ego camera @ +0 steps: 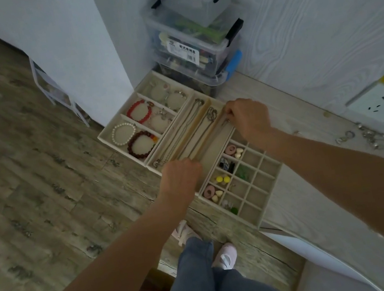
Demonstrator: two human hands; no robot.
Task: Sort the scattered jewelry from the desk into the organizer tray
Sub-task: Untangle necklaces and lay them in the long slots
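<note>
Three beige organizer trays lie side by side on the desk. The left tray [104, 135] holds bead bracelets, red [140, 112], white [123, 133] and dark brown [141, 144]. The middle tray [214, 101] has long slots with thin necklaces. My right hand [248, 116] pinches the far end of a silver necklace [217, 135] stretched along a slot. My left hand [182, 176] grips its near end at the tray's front edge. The grid tray [276, 171] holds small earrings and beads. Loose silver jewelry [363, 134] lies on the desk at the right.
Stacked clear plastic storage boxes [195, 42] stand behind the trays against the wall. A white wall socket [383, 101] sits at the right. The desk's front edge runs just under the trays; the wooden floor and my legs and shoes [223, 257] are below.
</note>
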